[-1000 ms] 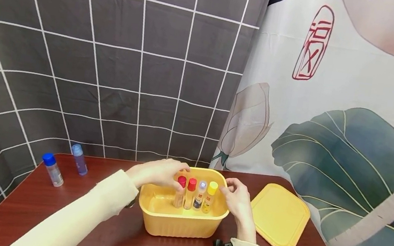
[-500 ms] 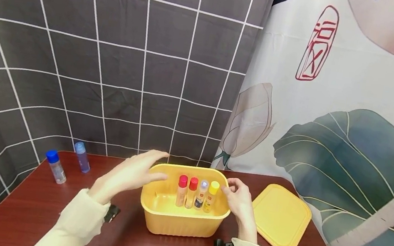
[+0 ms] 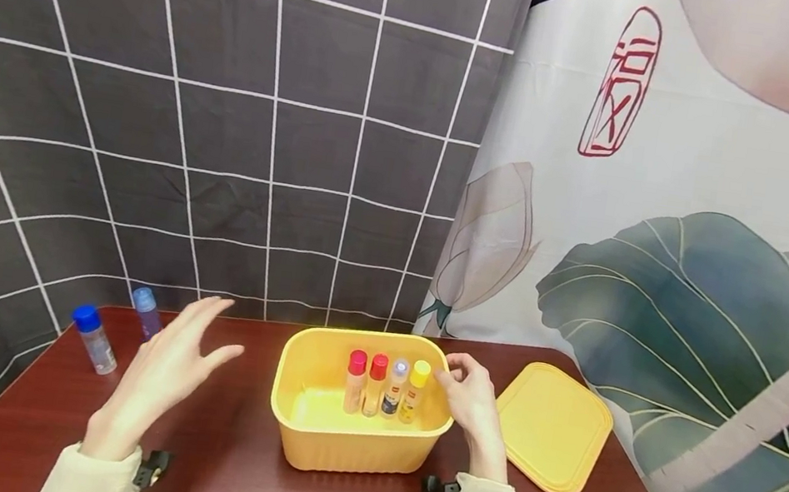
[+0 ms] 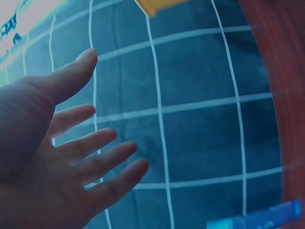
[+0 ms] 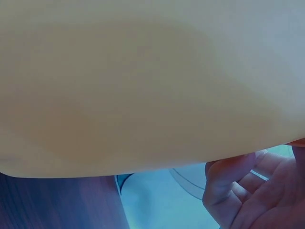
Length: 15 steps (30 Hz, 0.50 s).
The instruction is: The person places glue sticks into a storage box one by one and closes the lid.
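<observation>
My left hand [image 3: 157, 372] is spread, thumb apart from the fingers, and holds nothing. It is left of the yellow plastic bin [image 3: 358, 453], nearest a small bottle with a light blue cap [image 3: 145, 310], which it partly hides. Farther left stands a clear bottle with a dark blue cap [image 3: 96, 340]. My right hand [image 3: 476, 405] grips the bin's right rim between thumb and fingers. Inside the bin, side by side and upright, are small bottles with a crimson cap [image 3: 354, 387], a red cap [image 3: 374, 390], a lilac cap [image 3: 394, 389] and a yellow cap [image 3: 414, 392].
A yellow lid [image 3: 551, 428] lies flat on the dark red table [image 3: 241, 477], right of the bin. Behind the table hang a grey checked curtain [image 3: 215, 120] and a white printed cloth [image 3: 535, 106]. The bin's wall [image 5: 143, 95] fills most of the right wrist view.
My left hand has left the crimson-capped bottle in the bin and moved out left toward the light blue-capped bottle, its fingers spreading. My right hand has stayed on the rim.
</observation>
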### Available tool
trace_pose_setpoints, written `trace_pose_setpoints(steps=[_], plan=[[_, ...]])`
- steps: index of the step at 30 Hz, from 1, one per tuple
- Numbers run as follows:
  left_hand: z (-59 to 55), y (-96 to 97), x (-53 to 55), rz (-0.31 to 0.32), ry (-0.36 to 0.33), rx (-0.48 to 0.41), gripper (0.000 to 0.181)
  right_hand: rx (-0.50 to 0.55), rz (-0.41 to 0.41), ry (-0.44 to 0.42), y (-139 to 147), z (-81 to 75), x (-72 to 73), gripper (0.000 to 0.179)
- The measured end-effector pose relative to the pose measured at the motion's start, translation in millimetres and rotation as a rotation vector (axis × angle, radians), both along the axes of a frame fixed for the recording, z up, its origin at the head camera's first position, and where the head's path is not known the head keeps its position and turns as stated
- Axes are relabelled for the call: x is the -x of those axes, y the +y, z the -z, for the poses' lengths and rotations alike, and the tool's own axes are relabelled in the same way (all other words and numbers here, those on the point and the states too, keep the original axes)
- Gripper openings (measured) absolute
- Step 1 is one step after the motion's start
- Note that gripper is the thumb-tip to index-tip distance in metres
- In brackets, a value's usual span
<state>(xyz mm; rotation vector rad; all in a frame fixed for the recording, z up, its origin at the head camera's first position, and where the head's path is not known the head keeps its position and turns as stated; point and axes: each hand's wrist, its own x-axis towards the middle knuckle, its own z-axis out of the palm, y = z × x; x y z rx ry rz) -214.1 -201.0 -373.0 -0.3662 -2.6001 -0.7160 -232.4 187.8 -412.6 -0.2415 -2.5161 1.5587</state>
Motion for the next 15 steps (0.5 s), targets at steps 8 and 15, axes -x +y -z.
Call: trace_pose_setpoints(steps=[8, 15], plan=[[9.8, -24.0, 6.7, -0.104, 0.143, -0.034, 0.069, 0.016, 0.002, -0.001, -1, -2.9, 0.0, 0.022], [23.5, -48.1, 18.6, -0.208, 0.369, -0.007, 0.064, 0.017, 0.006, 0.001, -1, -3.1, -2.4, 0.022]])
